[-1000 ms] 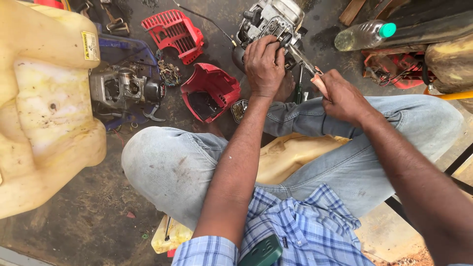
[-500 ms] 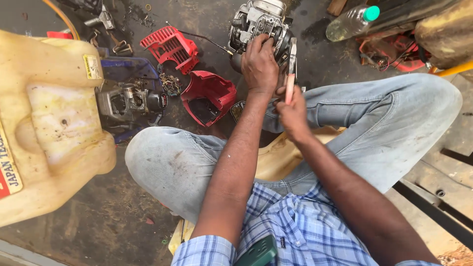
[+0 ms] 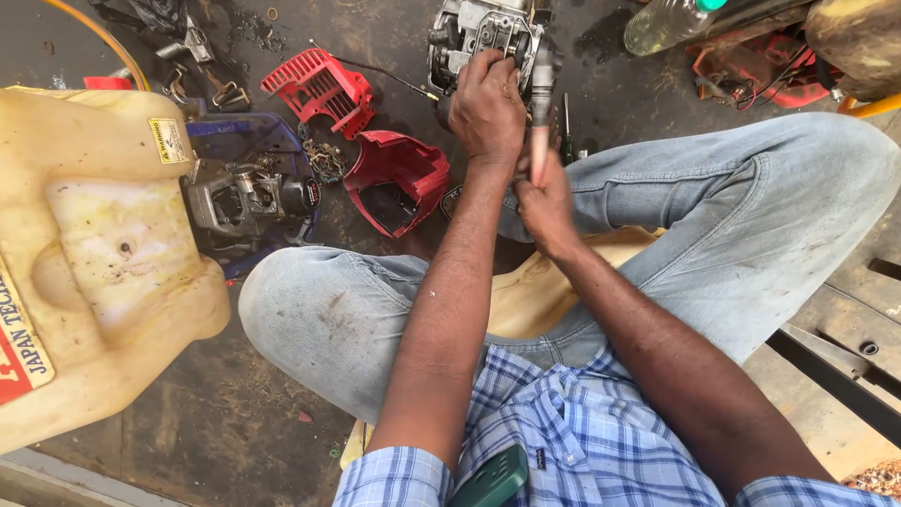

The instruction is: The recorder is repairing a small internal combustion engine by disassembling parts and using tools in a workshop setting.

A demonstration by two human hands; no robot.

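Fingers [image 3: 479, 89] of left hand [image 3: 488, 113] clamp small engine [image 3: 483, 38] steady on floor beyond knees; right hand [image 3: 544, 202] fist-closed around screwdriver [image 3: 541, 122], shaft up into engine. Red covers [image 3: 399, 178] aside.

Two labels sit on the yellowed tank [image 3: 94, 272]: a small yellow sticker [image 3: 169, 141] and a red-and-white label [image 3: 21, 347].
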